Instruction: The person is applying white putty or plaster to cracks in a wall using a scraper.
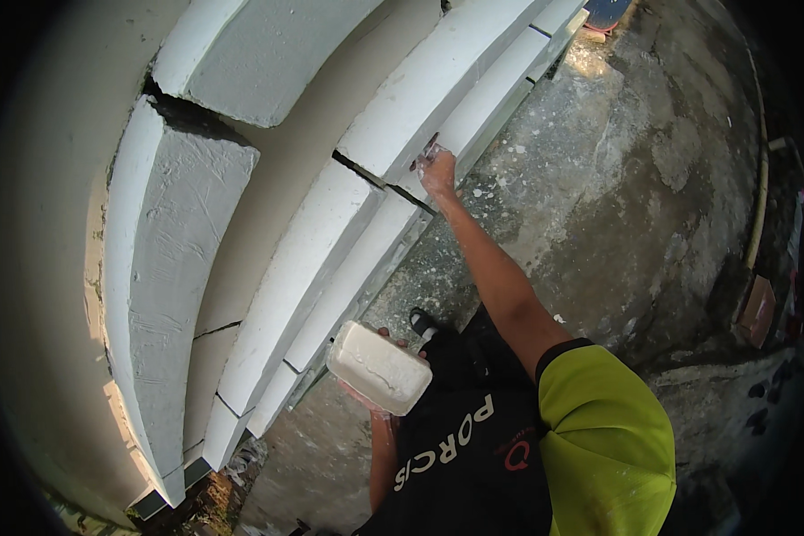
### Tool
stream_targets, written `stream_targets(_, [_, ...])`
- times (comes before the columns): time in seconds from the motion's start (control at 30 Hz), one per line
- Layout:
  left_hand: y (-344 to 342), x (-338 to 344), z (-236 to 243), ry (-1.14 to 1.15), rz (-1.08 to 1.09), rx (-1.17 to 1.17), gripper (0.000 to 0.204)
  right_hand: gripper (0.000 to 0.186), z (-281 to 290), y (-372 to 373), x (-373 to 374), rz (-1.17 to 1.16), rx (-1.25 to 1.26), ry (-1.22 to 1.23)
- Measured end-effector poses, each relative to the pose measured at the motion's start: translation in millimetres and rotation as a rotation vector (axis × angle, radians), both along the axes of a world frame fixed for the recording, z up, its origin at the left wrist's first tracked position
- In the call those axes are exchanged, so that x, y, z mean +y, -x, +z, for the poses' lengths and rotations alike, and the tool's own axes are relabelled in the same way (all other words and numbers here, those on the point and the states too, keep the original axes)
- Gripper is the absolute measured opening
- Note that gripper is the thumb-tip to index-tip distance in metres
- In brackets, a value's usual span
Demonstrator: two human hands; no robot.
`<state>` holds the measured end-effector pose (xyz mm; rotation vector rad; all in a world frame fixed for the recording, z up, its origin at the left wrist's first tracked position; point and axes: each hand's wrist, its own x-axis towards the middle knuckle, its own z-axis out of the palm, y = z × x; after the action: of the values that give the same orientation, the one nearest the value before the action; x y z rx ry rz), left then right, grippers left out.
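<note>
My right hand [439, 170] reaches far forward and grips a small putty knife [424, 150], its blade pressed on the white plastered ledge [438, 85] near a dark joint gap [359, 168]. Close to my body, my left hand [372, 399] is mostly hidden under a rectangular hawk board [380, 366] that it holds up, loaded with white putty. The board hovers beside the lower stepped moulding [304, 286]. My right sleeve is yellow-green and my shirt is black.
Stepped white mouldings run diagonally from lower left to upper right. A second large plastered block [165, 259] stands at the left. Bare, paint-spattered concrete floor [616, 196] lies to the right, with a long pole [759, 205] and a cardboard piece [757, 311] at its edge.
</note>
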<state>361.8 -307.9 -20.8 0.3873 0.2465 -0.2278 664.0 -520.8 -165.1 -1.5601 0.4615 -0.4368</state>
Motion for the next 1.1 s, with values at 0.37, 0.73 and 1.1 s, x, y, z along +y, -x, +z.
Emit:
stream_targets(0.37, [-1,-19,5,0.063,0.007,-0.013,0.088,0.012,-5,29,18,0.066,0.045,0.005])
stream_targets(0.73, [4,-24,9,0.072,0.026,-0.010,0.072,0.010,25,42,50,0.015,0.111,-0.165])
stream_targets(1.1, [5,-22,8,0.056,-0.018,-0.040,0.068,0.014,0,9,49,-0.082,0.079,0.209])
